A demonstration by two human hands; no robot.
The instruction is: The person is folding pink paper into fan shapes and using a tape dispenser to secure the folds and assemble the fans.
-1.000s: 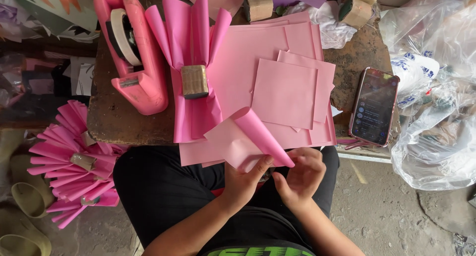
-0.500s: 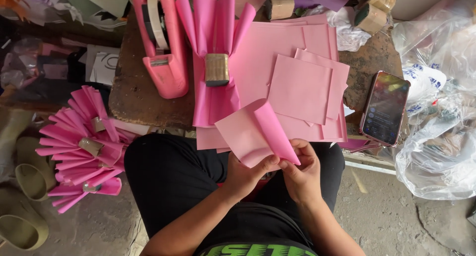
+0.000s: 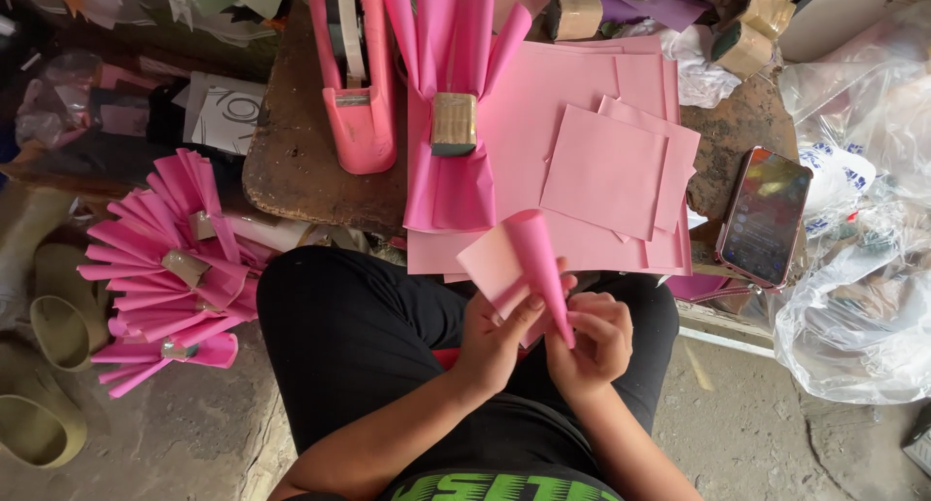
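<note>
Pink paper square (image 3: pixel 514 258): held over the lap, just off the near edge of the table, one side rolled up into a cone whose narrow tip points down between the hands.

Left hand (image 3: pixel 499 331): closed on the flat lower part of the paper square, thumb on top pressing the sheet.

Right hand (image 3: pixel 596 336): fingers curled shut around the narrow end of the cone; exactly how the fingertips pinch it is hidden by the paper.

Wooden table (image 3: pixel 291 171): dark, worn top, directly ahead of the knees.

Stack of pink sheets (image 3: pixel 582 123): large sheets lying flat on the table, with smaller pink squares (image 3: pixel 611 171) on top toward the right.

Pleated pink fan (image 3: pixel 451 103): lies on the left part of the stack, bound at the middle with a band of brown tape (image 3: pixel 453 123), folds spreading above and below the band.

Pink tape dispenser (image 3: pixel 351 74): on the table just left of the fan, a roll of tape in its cradle.

Tape rolls (image 3: pixel 747 26): brown, several at the far edge of the table.

Phone (image 3: pixel 766 215): on the table's right end, screen lit, well apart from the hands.

Finished pink fans (image 3: pixel 165 268): a heap on the floor left of the person's leg, each bound with brown tape.

Sandals (image 3: pixel 44 365): olive green, on the floor at far left.

Clear plastic bags (image 3: pixel 863 268): crumpled, right of the table.
</note>
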